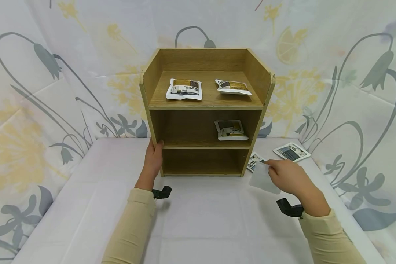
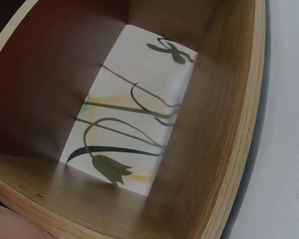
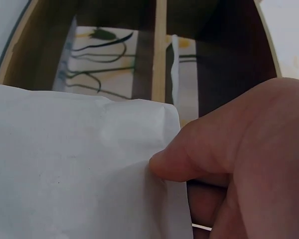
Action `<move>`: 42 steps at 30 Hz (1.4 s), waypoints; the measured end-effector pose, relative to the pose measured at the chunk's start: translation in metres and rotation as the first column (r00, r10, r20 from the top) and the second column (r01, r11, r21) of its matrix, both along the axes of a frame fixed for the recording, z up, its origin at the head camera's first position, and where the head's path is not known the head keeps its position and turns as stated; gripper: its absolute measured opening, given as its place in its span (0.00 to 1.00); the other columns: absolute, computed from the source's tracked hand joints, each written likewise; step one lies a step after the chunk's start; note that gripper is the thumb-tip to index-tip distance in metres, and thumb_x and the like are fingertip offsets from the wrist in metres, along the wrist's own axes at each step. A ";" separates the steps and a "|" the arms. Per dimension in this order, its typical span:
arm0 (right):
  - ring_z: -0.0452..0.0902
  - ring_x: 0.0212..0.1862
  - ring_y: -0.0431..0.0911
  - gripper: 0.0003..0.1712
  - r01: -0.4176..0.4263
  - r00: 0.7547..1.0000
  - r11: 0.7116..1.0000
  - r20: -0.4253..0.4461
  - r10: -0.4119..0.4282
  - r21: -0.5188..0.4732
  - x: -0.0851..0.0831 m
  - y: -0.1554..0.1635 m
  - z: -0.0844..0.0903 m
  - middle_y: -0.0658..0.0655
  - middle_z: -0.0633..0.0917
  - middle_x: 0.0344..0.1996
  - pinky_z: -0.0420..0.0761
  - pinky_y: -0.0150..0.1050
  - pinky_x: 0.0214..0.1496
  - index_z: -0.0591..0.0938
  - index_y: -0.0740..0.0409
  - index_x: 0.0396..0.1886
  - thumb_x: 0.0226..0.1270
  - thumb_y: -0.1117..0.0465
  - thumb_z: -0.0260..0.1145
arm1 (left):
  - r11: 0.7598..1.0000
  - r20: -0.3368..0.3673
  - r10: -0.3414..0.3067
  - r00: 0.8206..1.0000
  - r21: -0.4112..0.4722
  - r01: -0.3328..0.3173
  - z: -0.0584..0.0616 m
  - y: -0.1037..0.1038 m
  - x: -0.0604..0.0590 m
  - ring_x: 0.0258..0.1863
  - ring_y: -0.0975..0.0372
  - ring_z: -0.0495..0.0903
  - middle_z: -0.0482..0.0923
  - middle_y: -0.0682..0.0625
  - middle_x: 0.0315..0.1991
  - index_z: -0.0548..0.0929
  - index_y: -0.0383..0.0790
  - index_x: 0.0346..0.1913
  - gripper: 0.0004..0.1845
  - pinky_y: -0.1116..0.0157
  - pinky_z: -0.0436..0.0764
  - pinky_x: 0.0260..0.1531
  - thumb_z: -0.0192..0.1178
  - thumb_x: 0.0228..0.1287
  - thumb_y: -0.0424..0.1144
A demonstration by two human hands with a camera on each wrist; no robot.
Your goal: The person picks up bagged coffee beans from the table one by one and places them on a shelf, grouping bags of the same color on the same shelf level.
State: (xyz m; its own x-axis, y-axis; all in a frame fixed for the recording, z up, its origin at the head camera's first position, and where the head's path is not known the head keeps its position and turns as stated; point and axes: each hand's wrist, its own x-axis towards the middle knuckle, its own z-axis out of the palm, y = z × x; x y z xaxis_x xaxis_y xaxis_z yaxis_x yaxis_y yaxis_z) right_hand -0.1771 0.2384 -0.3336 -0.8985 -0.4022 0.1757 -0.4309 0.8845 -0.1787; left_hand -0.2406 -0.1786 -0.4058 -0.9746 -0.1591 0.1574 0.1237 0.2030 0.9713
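Head view shows a flat white paper packet [image 1: 263, 178] with its plain pale side up. It looks thin and a bit see-through. The right hand [image 1: 288, 176] pinches it by one edge, thumb on top and fingers curled under. The packet sticks out from the hand toward the small brown wooden shelf unit [image 1: 206, 110], just by the shelf unit's front right corner and low over the white tabletop [image 1: 201, 220].

In the right wrist view the packet [image 3: 74, 169] fills the lower left, with a soft crease near its top corner. The thumb [image 3: 189, 154] presses on its right edge.

The left hand [image 1: 154, 157] holds the shelf unit's left front edge, fingers wrapped round the board.

Three more packets with dark and yellow print lie in the shelf unit: two on the top board [image 1: 184, 89] [image 1: 232, 87] and one on the middle board [image 1: 230, 130]. Two printed packets lie on the tabletop near its far right edge [image 1: 291, 151] [image 1: 255, 161]; the held packet covers part of the nearer one.

The left wrist view shows only the inside of the shelf unit [image 2: 224, 99]; the left hand is just a blurry bit at the bottom left corner. The printing on every packet is too small to read.
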 end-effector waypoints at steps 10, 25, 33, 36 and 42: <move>0.79 0.34 0.47 0.18 -0.045 0.997 0.999 -0.056 0.044 -0.002 0.003 -0.019 0.008 0.60 0.87 0.43 0.77 0.47 0.39 0.83 0.62 0.52 0.69 0.65 0.52 | 1.000 0.007 0.008 1.000 -0.005 -0.008 -0.002 -0.001 0.000 0.73 0.51 0.56 0.57 0.44 0.74 0.50 0.56 0.76 0.30 0.48 0.55 0.72 0.38 0.75 0.54; 0.84 0.41 0.53 0.17 -0.090 0.977 0.993 -0.199 0.072 -0.080 0.002 -0.048 0.010 0.60 0.88 0.44 0.81 0.50 0.39 0.84 0.58 0.51 0.69 0.67 0.54 | 1.000 -0.012 0.001 1.000 -0.011 -0.001 0.000 0.000 0.001 0.74 0.51 0.55 0.55 0.44 0.75 0.50 0.55 0.77 0.30 0.48 0.54 0.73 0.37 0.75 0.53; 0.83 0.36 0.51 0.17 -0.151 0.948 0.981 -0.298 0.109 -0.123 0.002 -0.066 0.015 0.58 0.88 0.45 0.80 0.48 0.35 0.83 0.56 0.53 0.69 0.67 0.55 | 1.000 -0.022 -0.010 1.000 -0.001 0.010 0.001 0.000 0.001 0.75 0.51 0.53 0.54 0.44 0.75 0.49 0.52 0.77 0.31 0.48 0.53 0.73 0.38 0.75 0.52; 0.78 0.29 0.47 0.17 -0.199 0.926 0.968 -0.353 0.135 -0.151 0.001 -0.073 0.017 0.57 0.88 0.42 0.77 0.45 0.31 0.83 0.57 0.52 0.68 0.68 0.56 | 1.000 -0.027 -0.009 1.000 -0.001 0.009 0.002 0.000 0.001 0.75 0.51 0.53 0.54 0.43 0.75 0.49 0.52 0.77 0.31 0.48 0.53 0.73 0.38 0.75 0.52; 0.67 0.22 0.42 0.17 -0.256 0.894 0.949 -0.419 0.160 -0.185 0.001 -0.085 0.021 0.57 0.88 0.40 0.69 0.38 0.26 0.83 0.58 0.52 0.67 0.70 0.57 | 1.000 -0.027 -0.011 1.000 0.003 0.011 0.002 0.000 0.001 0.75 0.51 0.53 0.54 0.44 0.75 0.50 0.52 0.77 0.31 0.49 0.54 0.73 0.38 0.75 0.52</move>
State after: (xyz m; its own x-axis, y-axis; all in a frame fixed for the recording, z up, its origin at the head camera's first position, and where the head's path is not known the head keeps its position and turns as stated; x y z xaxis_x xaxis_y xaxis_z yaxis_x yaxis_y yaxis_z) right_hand -0.1763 0.1534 -0.3122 -0.6357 -0.4775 0.6066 -0.6775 0.7218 -0.1418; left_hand -0.2393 -0.1786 -0.4036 -0.9717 -0.1493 0.1832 0.1519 0.1989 0.9682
